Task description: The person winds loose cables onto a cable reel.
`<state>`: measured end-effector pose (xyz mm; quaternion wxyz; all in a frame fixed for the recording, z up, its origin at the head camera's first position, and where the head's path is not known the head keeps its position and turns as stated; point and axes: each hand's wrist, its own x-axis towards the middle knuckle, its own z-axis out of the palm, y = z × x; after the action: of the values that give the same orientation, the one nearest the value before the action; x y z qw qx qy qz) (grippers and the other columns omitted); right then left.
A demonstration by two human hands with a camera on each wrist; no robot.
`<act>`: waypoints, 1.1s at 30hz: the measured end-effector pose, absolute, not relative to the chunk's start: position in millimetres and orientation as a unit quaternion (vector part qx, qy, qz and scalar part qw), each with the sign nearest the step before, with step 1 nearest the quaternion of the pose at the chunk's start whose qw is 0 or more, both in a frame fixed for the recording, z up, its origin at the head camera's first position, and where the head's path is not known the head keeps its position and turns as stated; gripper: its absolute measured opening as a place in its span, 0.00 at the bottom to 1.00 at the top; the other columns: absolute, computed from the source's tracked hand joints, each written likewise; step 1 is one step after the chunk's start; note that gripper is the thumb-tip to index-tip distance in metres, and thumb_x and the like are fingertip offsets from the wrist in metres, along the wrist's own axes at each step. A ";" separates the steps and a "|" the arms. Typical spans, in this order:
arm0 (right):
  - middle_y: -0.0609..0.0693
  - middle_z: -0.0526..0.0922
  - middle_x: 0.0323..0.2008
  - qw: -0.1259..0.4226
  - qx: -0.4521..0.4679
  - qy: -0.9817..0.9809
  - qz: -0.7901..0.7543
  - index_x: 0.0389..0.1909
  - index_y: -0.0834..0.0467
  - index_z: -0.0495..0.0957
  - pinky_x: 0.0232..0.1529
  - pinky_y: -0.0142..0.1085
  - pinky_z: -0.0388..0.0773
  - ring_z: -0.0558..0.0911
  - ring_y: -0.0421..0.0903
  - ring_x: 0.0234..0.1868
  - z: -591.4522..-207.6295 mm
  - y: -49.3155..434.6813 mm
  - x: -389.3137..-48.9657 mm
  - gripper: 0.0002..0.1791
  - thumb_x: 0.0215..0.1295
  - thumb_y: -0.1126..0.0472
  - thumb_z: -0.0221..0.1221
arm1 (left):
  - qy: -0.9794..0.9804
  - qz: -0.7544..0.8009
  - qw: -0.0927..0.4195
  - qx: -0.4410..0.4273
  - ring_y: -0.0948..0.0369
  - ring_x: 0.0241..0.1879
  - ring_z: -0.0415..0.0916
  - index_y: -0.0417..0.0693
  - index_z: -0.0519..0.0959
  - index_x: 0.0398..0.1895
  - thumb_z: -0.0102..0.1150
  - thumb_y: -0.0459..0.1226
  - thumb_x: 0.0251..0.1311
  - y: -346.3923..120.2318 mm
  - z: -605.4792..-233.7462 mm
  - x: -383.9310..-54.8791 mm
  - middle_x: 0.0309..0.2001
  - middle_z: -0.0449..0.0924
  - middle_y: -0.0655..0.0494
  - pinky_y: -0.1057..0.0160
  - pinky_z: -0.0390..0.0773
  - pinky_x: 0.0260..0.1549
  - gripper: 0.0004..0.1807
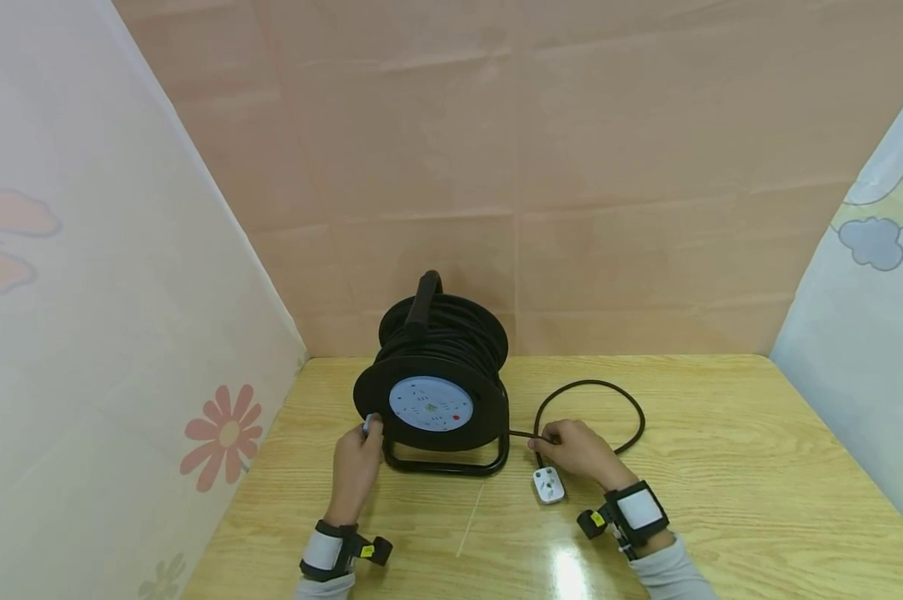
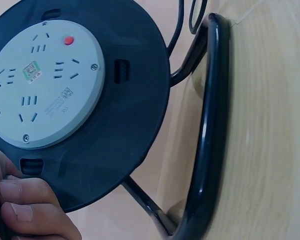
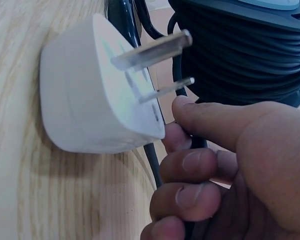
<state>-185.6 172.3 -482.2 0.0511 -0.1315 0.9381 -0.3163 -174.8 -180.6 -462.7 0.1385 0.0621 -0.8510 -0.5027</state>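
Note:
A black cable reel stands on the table, with dark cable wound on its drum and a round white socket panel on its front disc. At the disc's lower left edge my left hand curls its fingers round a small pale knob, mostly hidden by the hand. To the reel's right, my right hand pinches the black cable between thumb and fingers. Close by its fingertips, the white plug sits on the table, metal pins facing up in the head view.
The loose cable makes a wide loop on the table behind the right hand. Beneath the reel is a black tubular stand, and a carry handle tops it. A brown backdrop closes off the back, with patterned panels at both sides.

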 end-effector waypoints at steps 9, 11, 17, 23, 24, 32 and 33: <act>0.42 0.68 0.15 0.048 -0.129 0.939 -0.315 0.18 0.51 0.72 0.18 0.33 0.58 0.64 0.39 0.15 -479.8 172.1 -185.0 0.19 0.66 0.48 0.59 | -0.845 -0.511 0.146 0.059 0.63 0.09 0.55 0.46 0.64 0.13 0.42 0.53 0.72 -182.9 -451.6 -176.4 0.10 0.60 0.60 0.66 0.54 0.10 0.30; 0.42 0.68 0.15 0.047 -0.126 0.940 -0.314 0.18 0.51 0.72 0.18 0.33 0.58 0.64 0.40 0.15 -479.5 172.0 -185.1 0.19 0.66 0.48 0.59 | -0.842 -0.515 0.148 0.057 0.64 0.09 0.54 0.46 0.64 0.13 0.42 0.53 0.72 -183.2 -449.1 -177.1 0.10 0.60 0.59 0.66 0.54 0.09 0.30; 0.42 0.67 0.15 0.043 -0.122 0.942 -0.309 0.17 0.49 0.71 0.18 0.33 0.57 0.64 0.39 0.15 -480.1 172.3 -185.5 0.20 0.66 0.46 0.59 | -0.832 -0.531 0.149 0.056 0.63 0.09 0.53 0.45 0.64 0.13 0.42 0.54 0.72 -182.8 -441.2 -177.7 0.10 0.59 0.59 0.66 0.54 0.10 0.31; 0.42 0.69 0.15 0.046 -0.117 0.944 -0.305 0.17 0.49 0.71 0.18 0.33 0.57 0.65 0.40 0.15 -482.1 173.0 -186.0 0.19 0.65 0.46 0.60 | -0.803 -0.578 0.129 0.061 0.64 0.10 0.54 0.45 0.62 0.13 0.42 0.56 0.71 -182.6 -435.2 -176.6 0.10 0.59 0.60 0.68 0.54 0.10 0.31; 0.42 0.69 0.15 0.046 -0.117 0.944 -0.304 0.17 0.48 0.71 0.18 0.33 0.57 0.65 0.40 0.15 -482.3 173.2 -186.0 0.19 0.65 0.46 0.60 | -0.800 -0.584 0.127 0.062 0.64 0.10 0.54 0.45 0.62 0.13 0.42 0.56 0.71 -182.5 -434.1 -176.4 0.10 0.59 0.60 0.68 0.54 0.10 0.32; 0.41 0.69 0.15 0.039 -0.128 0.941 -0.310 0.17 0.48 0.71 0.18 0.33 0.58 0.65 0.39 0.15 -482.3 173.8 -186.3 0.18 0.65 0.47 0.60 | -0.791 -0.595 0.129 0.056 0.64 0.11 0.56 0.44 0.62 0.14 0.42 0.56 0.71 -180.8 -426.3 -178.2 0.11 0.60 0.60 0.68 0.55 0.11 0.32; 0.41 0.69 0.15 0.038 -0.129 0.941 -0.310 0.18 0.48 0.71 0.18 0.33 0.58 0.65 0.39 0.16 -482.5 173.9 -186.4 0.18 0.65 0.47 0.60 | -0.790 -0.596 0.129 0.057 0.64 0.11 0.56 0.44 0.62 0.14 0.42 0.56 0.71 -180.5 -425.5 -178.5 0.11 0.60 0.59 0.68 0.55 0.11 0.32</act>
<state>-186.4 173.9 -482.5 0.0379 -0.1294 0.9410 -0.3105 -178.5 -180.5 -425.5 0.1293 0.0568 -0.7905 -0.5960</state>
